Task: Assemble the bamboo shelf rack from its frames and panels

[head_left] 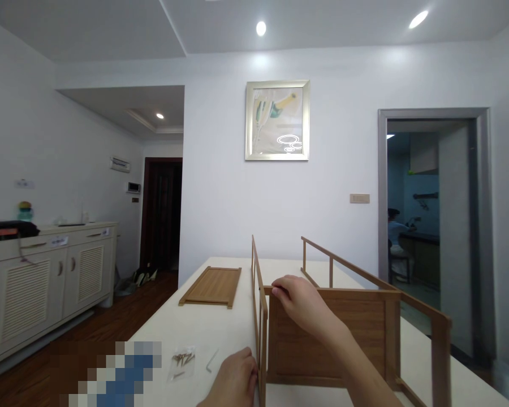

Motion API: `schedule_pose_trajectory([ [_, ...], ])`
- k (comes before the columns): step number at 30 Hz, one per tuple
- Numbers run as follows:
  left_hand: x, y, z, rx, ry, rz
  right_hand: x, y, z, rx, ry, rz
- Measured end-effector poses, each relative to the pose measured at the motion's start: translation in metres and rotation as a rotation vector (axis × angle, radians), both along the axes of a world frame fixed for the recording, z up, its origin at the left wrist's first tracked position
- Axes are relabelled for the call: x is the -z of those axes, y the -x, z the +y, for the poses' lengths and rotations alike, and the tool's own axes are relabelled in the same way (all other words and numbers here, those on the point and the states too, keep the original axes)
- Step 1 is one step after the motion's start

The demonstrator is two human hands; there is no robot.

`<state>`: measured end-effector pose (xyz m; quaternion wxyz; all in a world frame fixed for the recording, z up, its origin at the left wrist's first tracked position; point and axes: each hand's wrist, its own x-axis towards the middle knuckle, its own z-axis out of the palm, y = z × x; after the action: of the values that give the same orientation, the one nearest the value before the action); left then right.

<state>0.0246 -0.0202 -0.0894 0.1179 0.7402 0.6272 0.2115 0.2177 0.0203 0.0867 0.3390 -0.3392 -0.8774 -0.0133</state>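
a person's right hand [299,302] pinches the top corner of a standing wooden panel [328,339], while the left hand [235,376] curls against the lower part of the slim left frame [261,316]; its fingertips are partly hidden. the panel stands on a pale table [220,330], between that frame and the right frame [365,275]. good handling here calls for light, even pressure, with the frame upright and flush to the panel's end, and fingertips clear of the seam. a second panel [212,285] lies flat to the left, near the table's far left side; a bag of screws [182,364] and a hex key [212,360] rest beside the left hand. bare tabletop between them and the flat panel offers elbow room; the right frame leaves less, judging by the near right edge.
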Motion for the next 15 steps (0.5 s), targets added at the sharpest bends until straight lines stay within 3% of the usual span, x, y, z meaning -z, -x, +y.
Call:
schedule_pose_trajectory([
  [5,0.015,0.005,0.006,-0.034,-0.085,-0.035,0.015,-0.035,-0.011,0.03,-0.397,0.221],
  [8,0.019,0.005,0.007,-0.035,-0.091,-0.019,0.024,-0.084,-0.027,0.138,-0.624,0.367],
  [10,0.019,0.004,0.006,-0.032,-0.089,0.001,0.035,-0.125,-0.037,0.294,-0.737,0.476],
  [12,0.018,0.004,0.005,-0.04,-0.075,0.016,0.053,-0.167,-0.042,0.533,-0.731,0.626],
  [14,0.018,0.004,0.005,-0.051,-0.065,0.025,0.079,-0.206,-0.039,0.766,-0.535,0.747],
  [15,0.019,0.004,0.005,-0.056,-0.064,0.026,0.093,-0.222,-0.034,0.809,-0.35,0.759],
])
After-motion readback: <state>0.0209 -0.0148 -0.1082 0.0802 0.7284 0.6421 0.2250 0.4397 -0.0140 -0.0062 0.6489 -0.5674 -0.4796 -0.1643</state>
